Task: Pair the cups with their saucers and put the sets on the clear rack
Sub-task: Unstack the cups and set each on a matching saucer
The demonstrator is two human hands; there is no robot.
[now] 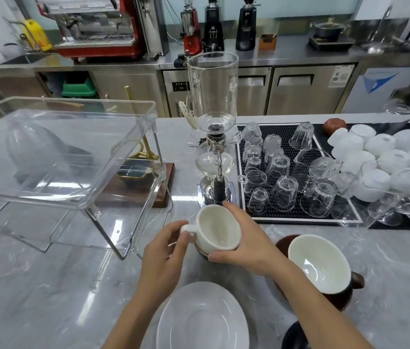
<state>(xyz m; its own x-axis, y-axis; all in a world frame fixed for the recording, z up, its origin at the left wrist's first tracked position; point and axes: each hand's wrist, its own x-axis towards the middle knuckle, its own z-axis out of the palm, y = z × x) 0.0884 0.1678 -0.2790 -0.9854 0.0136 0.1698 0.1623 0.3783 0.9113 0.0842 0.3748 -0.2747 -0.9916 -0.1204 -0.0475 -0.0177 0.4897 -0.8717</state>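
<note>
Both hands lifting a glossy white ceramic cup (217, 230): left hand (166, 250) fingers pinching its handle, right hand (244, 244) fingers curled round its rim, probably steadying it toward the white saucer (202, 318).

We see a glossy white ceramic cup (217, 229), cream inside, and near us a plain white round saucer (202, 318). To the right stands a brown-glazed cup with a white interior (321, 268). The pale grey marbled countertop (47, 285) carries faint darker veins. Farther right, clear ribbed glasses (278, 167) sit on a black studded rubber mat (297, 215). Far left, a red and steel espresso machine (98, 26).
</note>
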